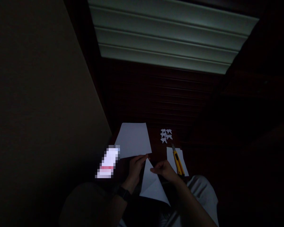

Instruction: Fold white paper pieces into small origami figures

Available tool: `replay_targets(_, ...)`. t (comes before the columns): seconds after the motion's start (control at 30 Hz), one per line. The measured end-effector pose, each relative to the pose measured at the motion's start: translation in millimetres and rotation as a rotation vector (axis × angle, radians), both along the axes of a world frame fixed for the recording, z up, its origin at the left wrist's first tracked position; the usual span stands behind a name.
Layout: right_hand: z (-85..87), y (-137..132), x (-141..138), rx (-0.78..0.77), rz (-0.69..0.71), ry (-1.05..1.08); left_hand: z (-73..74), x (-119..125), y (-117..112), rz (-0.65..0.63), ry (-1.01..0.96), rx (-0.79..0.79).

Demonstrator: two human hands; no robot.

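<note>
A person in pale grey trousers [204,194] wears a broad, dark band [123,194], possibly a watch, around the left wrist; in the dim light, its face and any markings cannot be made out. The left hand [135,168] and right hand [165,170] are bare, their fingers slender, and both forearms [191,200] show uncovered, tapering toward the wrists. The trouser cloth looks soft and loosely cut, catching the light most clearly over the right knee, where gentle creases and shaded folds break up the plain grey. Over the left leg [82,201], the fabric sinks into deep shadow, its colour hard to tell.
</note>
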State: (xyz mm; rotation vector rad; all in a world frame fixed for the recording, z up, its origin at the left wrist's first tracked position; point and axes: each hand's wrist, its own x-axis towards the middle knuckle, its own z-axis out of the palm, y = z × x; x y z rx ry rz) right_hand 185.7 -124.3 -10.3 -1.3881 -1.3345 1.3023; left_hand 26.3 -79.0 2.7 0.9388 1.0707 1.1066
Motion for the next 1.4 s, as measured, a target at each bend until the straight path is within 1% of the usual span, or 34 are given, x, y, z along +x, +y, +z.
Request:
replay_targets(0.07,0.7,-1,3,-0.009,0.025,-0.019,4.2,-4,2,-0.007,-0.058,-0.025)
replay_targets(0.13,2.7,-3,6,0.005,0.028,-0.049,8.2,-7,2,-0.045,-0.084,-0.028)
replay_targets(0.23,7.0,-4,7,0.031,0.034,-0.079,10.3,-9,-3,-0.197,-0.05,-0.002)
replay_targets(0.33,9.8,-5,5,0.034,0.069,-0.064,6.5,-8,-8,-0.374,0.012,0.018)
replay_targets(0.4,10.3,-5,4,0.046,0.085,-0.052,3.4,-7,-10,-0.417,0.035,0.009)
replay_targets(0.5,9.8,-6,4,0.05,0.091,-0.055,2.2,-7,-10,-0.398,0.057,-0.003)
replay_targets(0.7,7.5,-4,6,-0.012,0.13,-0.082,6.4,-9,-9,-0.401,0.058,-0.005)
replay_targets(0.8,10.4,-4,10,-0.018,0.166,-0.096,5.8,-11,-9,-0.393,0.069,-0.006)
replay_targets(0.93,20.0,-7,16,-0.04,0.203,-0.117,8.6,-16,-6,-0.311,0.123,-0.027)
replay_targets(1.0,23.8,-8,18,-0.015,0.196,-0.128,12.4,-19,-3,-0.269,0.076,-0.048)
replay_targets(1.1,22.9,-7,19,0.026,0.146,-0.154,16.0,-21,-3,-0.204,-0.045,-0.042)
replay_targets(1.17,17.7,-5,18,0.051,0.048,-0.159,13.8,-20,-6,-0.179,-0.038,-0.032)
replay_targets(1.2,14.2,-3,17,0.063,-0.016,-0.16,11.2,-18,-9,-0.182,-0.003,-0.036)
replay_targets(1.27,7.0,0,15,0.086,-0.15,-0.169,4.0,-15,-15,-0.239,0.061,-0.021)
replay_targets(1.33,0.7,3,14,0.097,-0.241,-0.169,-3.7,-12,-19,-0.276,0.115,0.066)
replay_targets(1.4,-4.0,5,13,0.091,-0.297,-0.14,-10.1,-10,-20,-0.285,0.135,0.142)
